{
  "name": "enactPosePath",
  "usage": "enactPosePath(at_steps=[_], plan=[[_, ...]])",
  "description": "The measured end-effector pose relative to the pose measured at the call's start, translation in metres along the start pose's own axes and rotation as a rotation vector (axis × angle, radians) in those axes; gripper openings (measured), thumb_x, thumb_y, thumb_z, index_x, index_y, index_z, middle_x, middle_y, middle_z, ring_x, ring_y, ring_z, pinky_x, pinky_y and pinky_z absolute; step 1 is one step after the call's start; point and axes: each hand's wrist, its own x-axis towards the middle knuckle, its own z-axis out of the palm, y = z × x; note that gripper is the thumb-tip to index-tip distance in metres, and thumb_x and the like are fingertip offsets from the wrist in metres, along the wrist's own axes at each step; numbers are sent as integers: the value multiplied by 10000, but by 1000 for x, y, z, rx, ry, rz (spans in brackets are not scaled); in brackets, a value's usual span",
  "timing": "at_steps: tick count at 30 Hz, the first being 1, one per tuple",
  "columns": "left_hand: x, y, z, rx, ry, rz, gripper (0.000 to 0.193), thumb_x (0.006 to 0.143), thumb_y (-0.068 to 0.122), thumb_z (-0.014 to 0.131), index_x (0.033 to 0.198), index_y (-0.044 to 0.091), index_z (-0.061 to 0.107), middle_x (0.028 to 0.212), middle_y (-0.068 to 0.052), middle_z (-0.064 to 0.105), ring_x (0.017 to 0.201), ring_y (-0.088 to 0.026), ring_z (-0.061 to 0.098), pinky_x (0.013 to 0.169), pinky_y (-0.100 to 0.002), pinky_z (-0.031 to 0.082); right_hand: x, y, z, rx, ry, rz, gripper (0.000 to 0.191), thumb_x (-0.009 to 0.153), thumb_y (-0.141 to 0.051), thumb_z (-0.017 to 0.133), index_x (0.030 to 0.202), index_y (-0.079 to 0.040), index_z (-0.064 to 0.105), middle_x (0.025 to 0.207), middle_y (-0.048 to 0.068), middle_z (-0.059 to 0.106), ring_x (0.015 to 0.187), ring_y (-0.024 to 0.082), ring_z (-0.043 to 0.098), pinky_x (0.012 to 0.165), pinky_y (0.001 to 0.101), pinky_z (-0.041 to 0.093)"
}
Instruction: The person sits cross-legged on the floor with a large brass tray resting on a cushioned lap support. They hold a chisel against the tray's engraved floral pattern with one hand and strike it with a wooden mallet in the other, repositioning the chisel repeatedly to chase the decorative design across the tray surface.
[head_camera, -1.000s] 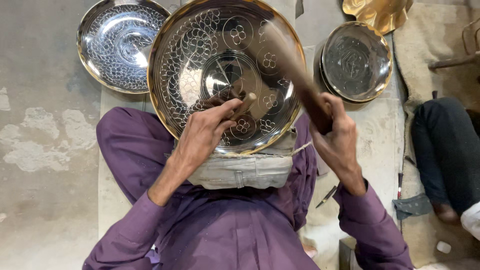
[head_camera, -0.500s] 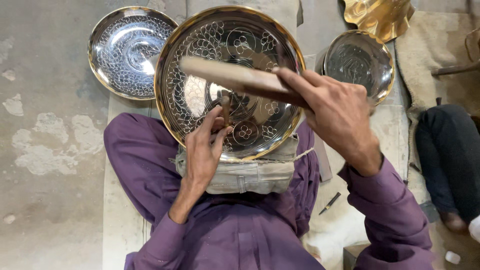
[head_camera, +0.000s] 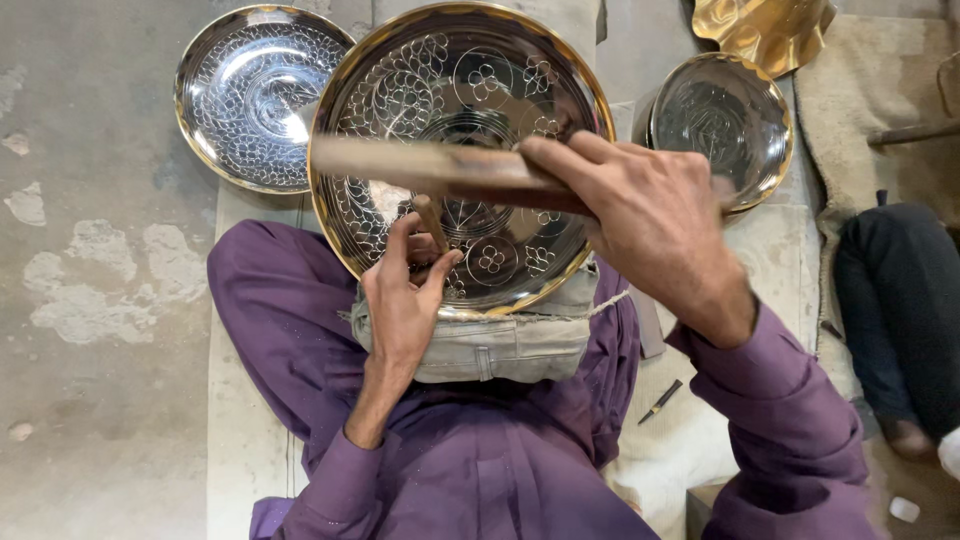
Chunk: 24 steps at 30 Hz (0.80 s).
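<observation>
Beneath both hands lies the engraved brass tray (head_camera: 470, 100), propped on a grey cloth bundle (head_camera: 490, 345) in the lap. Left hand (head_camera: 405, 300) pinches a small chisel (head_camera: 432, 222) against the tray's lower middle, as before. Right hand (head_camera: 650, 225), closed around a wooden mallet (head_camera: 430, 170), has swung lower and leftward since half a second ago. Left of the hands sits a silver plate (head_camera: 255, 95) on bare concrete; right, a darker plate (head_camera: 720, 125). Another person's dark trouser leg (head_camera: 895, 300) crowds the right edge.
</observation>
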Motion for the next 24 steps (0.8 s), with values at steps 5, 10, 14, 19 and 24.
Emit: enactPosePath(at_steps=[5,10,14,19,24], plan=[[8,-1,-6,13,-89,9,456,928,105,762,1329,102,545,995,-103,776,897,-207,798,756,-343,708,-7,-1,7,144,-81,108,597,887,-23,647,1460,-139,525,1040,81,724,766,250,731,626,393,579],[22,-1,-4,-8,-206,156,446,947,120,744,1355,121,566,1016,-98,787,912,-222,798,771,-358,695,-27,6,13,304,153,158,540,850,-38,730,1366,-106,585,1129,103,699,832,309,720,717,434,578],[39,0,-6,30,-341,227,486,919,134,761,1368,106,578,1025,-108,783,919,-229,794,785,-364,676,-44,10,28,409,273,187,502,848,-75,786,1315,-91,601,1115,121,639,908,348,689,734,447,557],[46,5,-10,87,-403,231,509,900,109,759,1385,117,603,1027,-112,779,914,-211,788,790,-360,659,-58,16,48,394,272,248,495,815,-47,766,1284,-94,615,1111,110,632,931,360,677,713,461,530],[48,3,-11,75,-444,217,516,912,72,727,1407,139,594,1046,-113,775,954,-206,789,827,-360,653,-65,22,56,354,265,248,545,777,-33,758,1301,-101,622,1142,93,654,939,346,683,711,456,537]])
